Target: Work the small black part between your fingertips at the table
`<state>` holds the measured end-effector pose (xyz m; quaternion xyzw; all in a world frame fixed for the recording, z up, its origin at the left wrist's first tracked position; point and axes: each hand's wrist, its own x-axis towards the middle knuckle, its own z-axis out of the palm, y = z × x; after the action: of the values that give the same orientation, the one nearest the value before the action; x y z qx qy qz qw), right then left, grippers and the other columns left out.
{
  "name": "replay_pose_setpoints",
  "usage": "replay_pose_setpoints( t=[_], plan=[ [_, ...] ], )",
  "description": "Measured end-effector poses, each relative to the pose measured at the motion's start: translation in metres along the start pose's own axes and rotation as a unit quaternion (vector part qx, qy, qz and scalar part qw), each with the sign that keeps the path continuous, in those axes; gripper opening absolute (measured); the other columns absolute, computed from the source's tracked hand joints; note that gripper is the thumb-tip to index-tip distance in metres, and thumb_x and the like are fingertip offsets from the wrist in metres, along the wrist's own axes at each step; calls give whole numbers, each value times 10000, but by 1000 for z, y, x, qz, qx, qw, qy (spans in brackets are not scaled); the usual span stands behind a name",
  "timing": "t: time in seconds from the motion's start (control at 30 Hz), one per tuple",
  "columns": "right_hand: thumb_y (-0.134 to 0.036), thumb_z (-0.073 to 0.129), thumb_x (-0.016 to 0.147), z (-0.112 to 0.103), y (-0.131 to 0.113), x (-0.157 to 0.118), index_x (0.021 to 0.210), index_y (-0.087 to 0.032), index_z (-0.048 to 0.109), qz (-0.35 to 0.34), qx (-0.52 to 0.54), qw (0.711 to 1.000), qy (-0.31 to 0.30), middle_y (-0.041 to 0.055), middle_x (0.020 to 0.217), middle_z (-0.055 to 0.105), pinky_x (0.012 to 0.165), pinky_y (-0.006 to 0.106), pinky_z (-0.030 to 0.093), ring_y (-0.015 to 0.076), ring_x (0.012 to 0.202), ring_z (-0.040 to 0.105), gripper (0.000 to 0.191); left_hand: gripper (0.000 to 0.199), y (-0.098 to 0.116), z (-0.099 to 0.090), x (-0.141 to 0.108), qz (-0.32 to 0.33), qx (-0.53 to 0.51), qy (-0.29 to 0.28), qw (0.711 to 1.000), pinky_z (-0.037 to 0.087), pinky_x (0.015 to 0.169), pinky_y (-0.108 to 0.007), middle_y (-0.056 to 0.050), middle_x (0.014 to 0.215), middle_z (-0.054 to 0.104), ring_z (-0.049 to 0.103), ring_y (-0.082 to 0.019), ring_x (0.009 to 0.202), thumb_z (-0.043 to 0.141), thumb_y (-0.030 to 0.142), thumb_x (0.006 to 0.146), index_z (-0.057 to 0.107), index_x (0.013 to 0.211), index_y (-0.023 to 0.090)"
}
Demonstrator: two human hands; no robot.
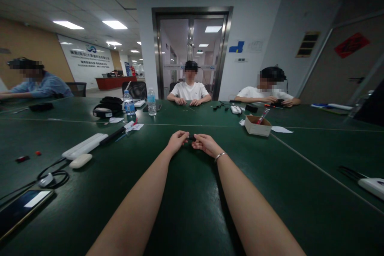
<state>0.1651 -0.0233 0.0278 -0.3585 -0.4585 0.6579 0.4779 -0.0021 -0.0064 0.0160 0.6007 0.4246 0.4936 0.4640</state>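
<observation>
Above the green table [192, 192], my left fingers [182, 136] and right fingers [198, 139] pinch opposite ends of a small black piece [191, 138]. The box [258, 126] sits on the table, to their right.

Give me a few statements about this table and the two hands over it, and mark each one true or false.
The left hand and right hand both hold a small dark object. True.
The bracelet is on the left wrist. False: it is on the right wrist.
Two bottles stand upright on the table. True.
The phone lies to the right of both hands. False: it lies to their left.
The small box is closed. False: its top is open.
</observation>
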Motion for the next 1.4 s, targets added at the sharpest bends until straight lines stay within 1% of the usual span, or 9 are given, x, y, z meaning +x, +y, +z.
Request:
replay_pose_setpoints(
  t=[0.17, 0.3, 0.4, 0.6, 0.77, 0.93, 1.13, 1.23, 1.4],
  plan=[
    [-157, 613, 846, 0, 1, 1, 804, -72, 558, 4, 1, 1000, 4, 50, 556, 598, 512, 206, 558, 138, 494, 626, 109, 284, 0, 1, 0, 26, 28, -10, 999, 421, 576, -218, -54, 818, 620, 574, -123, 690, 626, 350, 709, 604, 897, 138],
    [-141, 588, 860, 1, 1, 1, 811, -72, 555, 5, 0, 1000, 6, 48, 552, 596, 506, 205, 557, 135, 486, 623, 92, 311, -1, 2, 0, -3, 38, 8, 999, 397, 515, -217, -32, 738, 603, 536, -101, 570, 544, 418, 755, 596, 884, 139],
    [-138, 578, 867, 0, 1, 1, 830, -66, 562, 5, -5, 1000, -1, 47, 557, 598, 511, 199, 557, 130, 492, 624, 83, 268, -1, 4, 0, 14, 65, 19, 998, 393, 511, -208, -14, 691, 588, 524, -97, 562, 555, 388, 742, 601, 845, 145],
    [-157, 598, 857, -2, 2, 3, 815, -64, 567, 1, -5, 1000, -3, 63, 572, 608, 511, 202, 557, 136, 499, 626, 106, 265, 3, 6, -2, 11, 63, 5, 998, 356, 469, -191, 23, 559, 511, 457, -77, 471, 493, 379, 780, 594, 859, 147],
    [-177, 610, 852, -1, 2, 3, 801, -71, 563, 3, -8, 1000, -2, 65, 578, 612, 506, 205, 558, 139, 502, 629, 127, 274, 4, 5, -2, 15, 61, -2, 998, 349, 463, -194, 20, 569, 518, 446, -76, 463, 466, 386, 796, 596, 878, 159],
    [-182, 605, 857, 0, 0, 3, 802, -74, 553, 8, 0, 1000, -6, 59, 581, 610, 512, 200, 557, 133, 502, 628, 132, 261, 1, 4, 0, -8, 41, 18, 999, 328, 431, -184, 4, 622, 541, 462, -76, 474, 485, 365, 783, 585, 893, 151],
    [-161, 580, 870, 1, 0, 1, 805, -68, 548, 9, 0, 1000, -5, 73, 586, 616, 521, 204, 557, 140, 510, 635, 118, 257, 2, 3, -1, -8, 35, 21, 999, 321, 424, -180, 16, 577, 517, 444, -71, 447, 457, 349, 796, 583, 893, 147],
    [-165, 589, 864, 2, 0, 1, 817, -70, 556, 9, -11, 1000, -8, 66, 578, 614, 504, 202, 554, 137, 494, 628, 111, 281, 5, 4, -4, -4, 41, 7, 999, 307, 413, -181, 27, 541, 494, 416, -67, 418, 435, 372, 806, 584, 881, 146],
    [-162, 604, 851, 3, 1, 2, 808, -72, 557, 10, -17, 1000, -2, 70, 575, 617, 501, 203, 553, 138, 488, 625, 110, 224, 6, 5, -4, 2, 53, 10, 999, 348, 443, -182, 13, 629, 535, 455, -73, 482, 524, 319, 752, 588, 887, 151]
  ],
)
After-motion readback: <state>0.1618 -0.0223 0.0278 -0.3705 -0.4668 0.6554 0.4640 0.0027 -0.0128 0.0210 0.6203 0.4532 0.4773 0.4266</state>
